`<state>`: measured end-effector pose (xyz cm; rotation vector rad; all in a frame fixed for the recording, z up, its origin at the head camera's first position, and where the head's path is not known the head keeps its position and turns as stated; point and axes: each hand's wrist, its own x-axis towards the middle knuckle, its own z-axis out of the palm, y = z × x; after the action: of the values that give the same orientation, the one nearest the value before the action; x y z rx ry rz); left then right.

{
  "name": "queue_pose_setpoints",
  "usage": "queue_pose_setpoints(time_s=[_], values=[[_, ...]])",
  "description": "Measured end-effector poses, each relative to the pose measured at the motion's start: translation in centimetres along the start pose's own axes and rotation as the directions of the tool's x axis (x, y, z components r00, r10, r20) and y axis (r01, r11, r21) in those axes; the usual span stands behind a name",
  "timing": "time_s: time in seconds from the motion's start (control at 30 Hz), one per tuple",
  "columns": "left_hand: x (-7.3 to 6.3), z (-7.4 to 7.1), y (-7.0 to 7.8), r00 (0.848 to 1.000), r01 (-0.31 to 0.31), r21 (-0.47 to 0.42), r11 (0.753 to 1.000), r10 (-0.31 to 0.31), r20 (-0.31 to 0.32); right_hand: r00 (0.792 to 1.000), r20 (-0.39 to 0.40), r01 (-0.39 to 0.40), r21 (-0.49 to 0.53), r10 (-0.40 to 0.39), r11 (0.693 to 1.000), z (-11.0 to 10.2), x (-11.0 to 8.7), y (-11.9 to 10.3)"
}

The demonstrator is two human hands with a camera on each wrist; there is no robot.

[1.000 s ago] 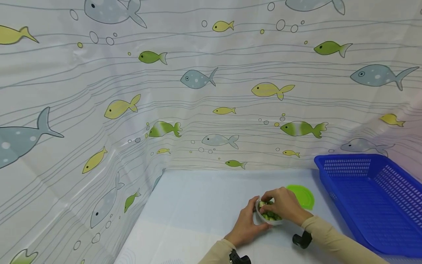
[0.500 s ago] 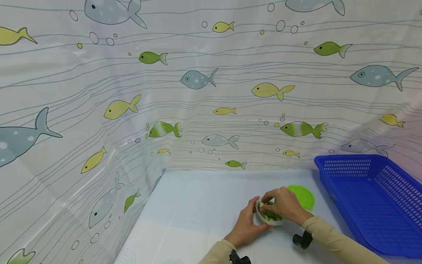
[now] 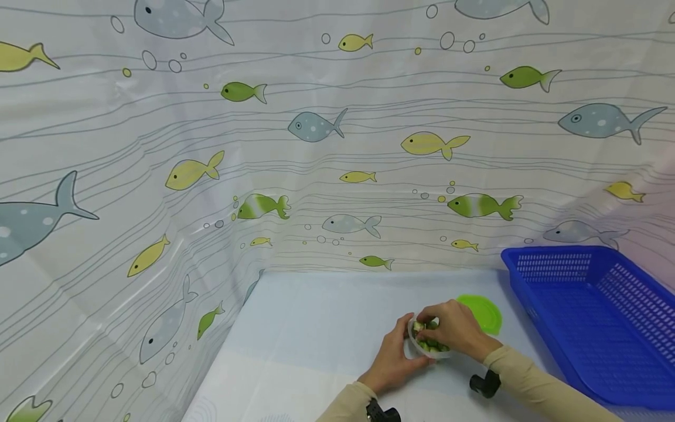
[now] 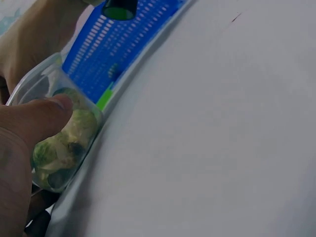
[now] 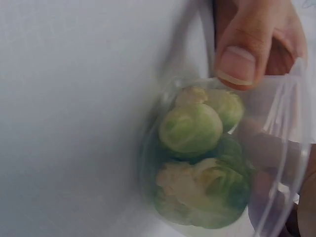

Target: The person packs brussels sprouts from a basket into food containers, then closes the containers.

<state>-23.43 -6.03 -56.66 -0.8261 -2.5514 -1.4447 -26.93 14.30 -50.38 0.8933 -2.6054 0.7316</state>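
A small clear plastic tub point(image 4: 79, 170) stands on the white table, filled with green Brussels sprouts point(image 5: 191, 129). My left hand point(image 3: 392, 358) grips it from the left, with the thumb pressed on the near wall and the fingers round the far side. From the right, my right hand point(image 3: 454, 329) reaches in over the rim, its thumb and fingers curled down at a pale-ended sprout point(image 3: 419, 326) near the top. Through the tub wall in the right wrist view, fingers show blurred beside the sprouts. The undersides of the right fingertips are mostly hidden.
A bright green round lid point(image 3: 486, 315) lies on the table just behind the right hand. Farther right is a large blue plastic basket point(image 3: 614, 337) with slotted sides. Fish-printed sheeting point(image 3: 316, 199) rises behind the table and along its left side.
The right fingers shift very slightly among the sprouts. Otherwise both hands, the tub and the lid keep their places.
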Motion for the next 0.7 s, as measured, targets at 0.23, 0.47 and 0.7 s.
queue_pose_setpoints(time_s=[0.23,0.47,0.7], values=[[0.0,0.0,0.1,1.000,-0.024,0.015,1.000,0.025,-0.010,0.999,0.034,-0.023,0.030,0.022,0.999,-2.2,0.5,0.0],[0.2,0.1,0.3,1.000,-0.014,-0.005,1.000,0.014,-0.002,0.995,0.028,-0.100,0.040,0.099,0.994,-6.8,0.6,1.6],[0.0,0.1,0.2,1.000,0.017,-0.013,1.000,-0.017,0.001,0.982,0.010,-0.190,0.063,0.189,0.980,-11.4,-0.3,4.3]])
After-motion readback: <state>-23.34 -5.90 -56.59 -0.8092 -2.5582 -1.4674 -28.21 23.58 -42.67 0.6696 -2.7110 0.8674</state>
